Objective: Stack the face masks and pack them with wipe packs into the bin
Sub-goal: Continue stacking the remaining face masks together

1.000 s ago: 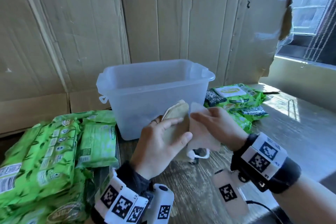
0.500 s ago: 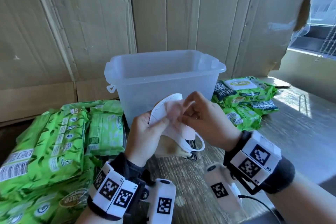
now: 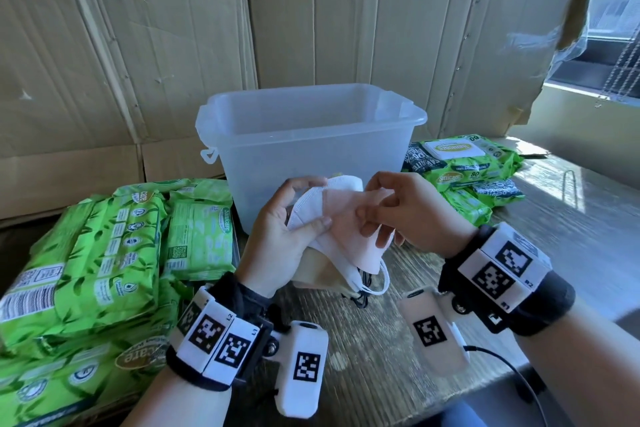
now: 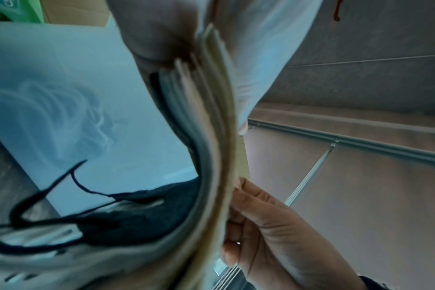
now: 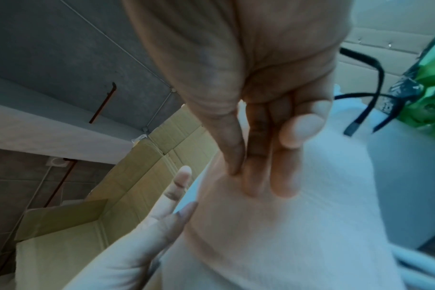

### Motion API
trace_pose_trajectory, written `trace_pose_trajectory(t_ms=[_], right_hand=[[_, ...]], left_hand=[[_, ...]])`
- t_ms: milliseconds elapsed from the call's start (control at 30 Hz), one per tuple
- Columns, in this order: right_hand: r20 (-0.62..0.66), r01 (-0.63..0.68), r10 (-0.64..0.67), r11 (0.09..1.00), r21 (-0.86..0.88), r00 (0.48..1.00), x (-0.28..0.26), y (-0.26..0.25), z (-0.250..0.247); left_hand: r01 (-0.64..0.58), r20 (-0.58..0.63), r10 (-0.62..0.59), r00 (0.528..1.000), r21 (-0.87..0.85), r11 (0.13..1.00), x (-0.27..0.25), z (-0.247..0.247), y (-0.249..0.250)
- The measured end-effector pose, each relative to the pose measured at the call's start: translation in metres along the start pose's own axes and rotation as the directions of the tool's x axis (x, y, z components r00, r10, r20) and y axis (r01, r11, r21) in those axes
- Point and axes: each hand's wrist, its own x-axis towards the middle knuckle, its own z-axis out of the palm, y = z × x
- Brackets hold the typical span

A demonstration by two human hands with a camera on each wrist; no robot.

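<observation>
A stack of face masks [image 3: 341,229] is held in front of the translucent bin [image 3: 311,135]. My left hand [image 3: 301,215] grips the stack from the left, thumb on the white mask [image 3: 308,208]. My right hand [image 3: 375,215] pinches the pink mask [image 3: 346,239] lying on top, at its right edge. In the left wrist view the layered mask edges [image 4: 211,137] show white, beige and dark, with black ear loops [image 4: 50,196] hanging. In the right wrist view my right fingers [image 5: 256,157] lie on the pink mask [image 5: 273,235]. Green wipe packs [image 3: 104,253] are piled at the left.
More green wipe packs [image 3: 464,166] lie right of the bin. Cardboard sheets [image 3: 346,10] line the wall behind. A window [image 3: 616,10] is at the far right. Bare wooden tabletop [image 3: 374,374] shows under my wrists.
Both hands have lifted the mask stack higher, up in front of the bin wall. The pink mask has been brought across the white one on top.
</observation>
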Motion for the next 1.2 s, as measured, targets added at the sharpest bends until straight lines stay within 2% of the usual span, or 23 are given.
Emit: trace_pose_trajectory(t_ms=[100, 167, 267, 333, 400, 467, 533, 600, 667, 733, 833, 967, 1133, 1200], right_hand=[[-0.063, 0.014, -0.015, 1.0, -0.015, 0.998, -0.002, -0.003, -0.008], [-0.178, 0.037, -0.035, 0.999, 0.006, 0.983, -0.005, -0.005, -0.012], [-0.414, 0.2, -0.147, 0.976, 0.088, 0.898, -0.009, -0.015, -0.018], [-0.442, 0.319, -0.237, 0.94, 0.122, 0.865, -0.014, -0.024, -0.014], [-0.344, 0.324, -0.285, 0.944, 0.061, 0.895, -0.02, -0.026, -0.005], [-0.17, 0.281, -0.283, 0.959, -0.033, 0.944, -0.025, -0.021, 0.007], [-0.013, 0.245, -0.248, 0.962, -0.117, 0.969, -0.028, -0.014, 0.015], [0.086, 0.226, -0.221, 0.973, -0.051, 0.971, -0.031, -0.012, 0.017], [0.115, 0.25, -0.255, 0.966, 0.063, 0.96, -0.033, -0.016, 0.017], [0.112, 0.292, -0.301, 0.952, 0.091, 0.947, -0.034, -0.018, 0.016], [0.165, 0.242, -0.239, 0.97, 0.0, 0.957, -0.033, -0.017, 0.014], [0.297, 0.115, -0.035, 0.959, -0.257, 0.954, -0.035, -0.014, 0.016], [0.345, 0.099, 0.028, 0.933, -0.345, 0.938, -0.04, -0.015, 0.007], [0.312, 0.093, 0.029, 0.925, -0.368, 0.95, -0.04, -0.014, 0.002]], left_hand=[[0.066, 0.012, -0.066, 0.998, 0.002, 0.998, -0.001, 0.002, 0.0], [0.115, -0.02, -0.116, 0.993, -0.021, 0.993, 0.0, 0.001, -0.004], [0.133, -0.059, -0.141, 0.988, -0.115, 0.984, 0.001, 0.003, -0.002], [0.155, -0.071, -0.177, 0.982, -0.242, 0.958, 0.0, 0.004, 0.003], [0.233, -0.061, -0.273, 0.96, -0.369, 0.9, -0.001, 0.004, 0.006], [0.289, -0.024, -0.326, 0.945, -0.402, 0.869, -0.001, 0.004, 0.008], [0.263, -0.011, -0.287, 0.958, -0.369, 0.891, -0.001, 0.004, 0.008], [0.208, -0.034, -0.236, 0.971, -0.358, 0.91, -0.001, 0.005, 0.009], [0.19, -0.063, -0.227, 0.972, -0.36, 0.913, 0.0, 0.006, 0.008], [0.198, -0.065, -0.237, 0.969, -0.363, 0.91, 0.002, 0.004, 0.004], [0.233, -0.062, -0.277, 0.959, -0.382, 0.894, 0.003, 0.002, 0.001], [0.236, -0.073, -0.287, 0.955, -0.395, 0.888, 0.003, 0.003, 0.0], [0.21, -0.127, -0.265, 0.956, -0.337, 0.918, 0.003, 0.003, -0.007], [0.205, -0.147, -0.265, 0.953, -0.331, 0.921, 0.004, 0.003, -0.009]])
